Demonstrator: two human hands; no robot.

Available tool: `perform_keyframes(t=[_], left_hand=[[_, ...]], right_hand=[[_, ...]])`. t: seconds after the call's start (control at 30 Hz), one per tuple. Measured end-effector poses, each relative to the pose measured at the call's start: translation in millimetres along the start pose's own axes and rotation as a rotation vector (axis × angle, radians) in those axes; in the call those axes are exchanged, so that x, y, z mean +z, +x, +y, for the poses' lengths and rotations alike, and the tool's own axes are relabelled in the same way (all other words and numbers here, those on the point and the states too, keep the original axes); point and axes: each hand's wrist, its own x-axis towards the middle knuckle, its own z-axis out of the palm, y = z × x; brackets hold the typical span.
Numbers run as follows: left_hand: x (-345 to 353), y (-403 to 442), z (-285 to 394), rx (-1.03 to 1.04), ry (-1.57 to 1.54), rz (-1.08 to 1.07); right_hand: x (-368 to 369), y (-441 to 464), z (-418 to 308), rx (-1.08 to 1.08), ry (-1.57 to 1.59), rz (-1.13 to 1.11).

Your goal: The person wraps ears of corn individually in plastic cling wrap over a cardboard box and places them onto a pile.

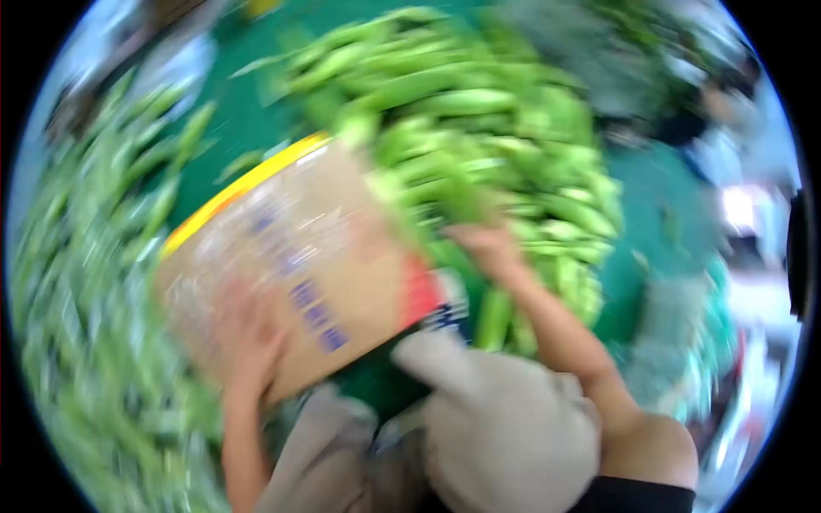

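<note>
My left hand (pixel 248 329) lies flat with its fingers spread on a brown cardboard piece (pixel 359 299), which has blue print, a red corner and a yellow strip along its far edge. Clear shiny film or tape covers part of the board. To its right my right hand (pixel 489 246) is at the near side of a heap of green corn ears (pixel 466 103), smeared by motion. A blurred green ear is just beyond its fingers; whether they grip it, I cannot make out.
Many long green pieces in clear plastic (pixel 85 299) pile up along the left. Under the heap is a green surface (pixel 641 205). Stacked clear and green plastic (pixel 676 333) stands at the right. Another person's arm (pixel 718 103) shows at the far right.
</note>
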Motion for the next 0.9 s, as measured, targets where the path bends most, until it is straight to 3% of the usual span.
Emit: perform_keyframes(t=[0.07, 0.1, 0.13, 0.17, 0.2, 0.33, 0.47, 0.5, 0.6, 0.67, 0.7, 0.77, 0.8, 0.87, 0.9], left_hand=[[4, -2, -13, 0.029, 0.041, -0.062], [39, -5, -49, 0.189, 0.092, 0.129], [-15, 3, 7, 0.129, 0.214, 0.001], [-39, 14, 21, 0.173, 0.205, -0.026], [-57, 17, 49, 0.091, 0.085, 0.32], [-50, 59, -11, 0.086, 0.409, 0.89], [-74, 82, 9, -0.133, 0.283, 0.164], [-81, 80, 16, -0.044, 0.205, 0.231], [-16, 88, -51, 0.032, -0.28, 0.379], [-20, 83, -38, -0.03, -0.326, 0.402], [-18, 76, -37, -0.121, -0.208, 0.411], [-50, 81, -25, -0.075, -0.109, 0.285], [-46, 80, -26, -0.094, -0.135, 0.289], [-45, 72, -27, -0.113, -0.191, 0.286], [-47, 72, -25, -0.117, -0.212, 0.272]], right_hand=[[-38, 82, -105, -0.115, 0.311, 0.16], [-46, 110, -141, -0.275, 0.306, 0.191], [-50, 131, -174, -0.421, 0.239, 0.18], [-47, 155, -209, -0.552, 0.148, 0.129], [-35, 183, -239, -0.648, 0.073, 0.074], [73, 237, -270, -0.722, -0.02, 0.039], [64, 243, -250, -0.799, -0.027, 0.049], [50, 239, -238, -0.82, 0.012, 0.086], [14, 186, -156, -0.791, 0.638, 0.108], [-63, 141, -133, -0.569, 0.389, -0.331], [-48, 138, -126, -0.609, 0.31, -0.339], [-43, 140, -141, -0.51, 0.147, -0.244], [-39, 140, -149, -0.529, 0.031, -0.082], [-41, 141, -154, -0.681, 0.003, -0.088], [-38, 131, -152, -0.506, 0.311, -0.001]])
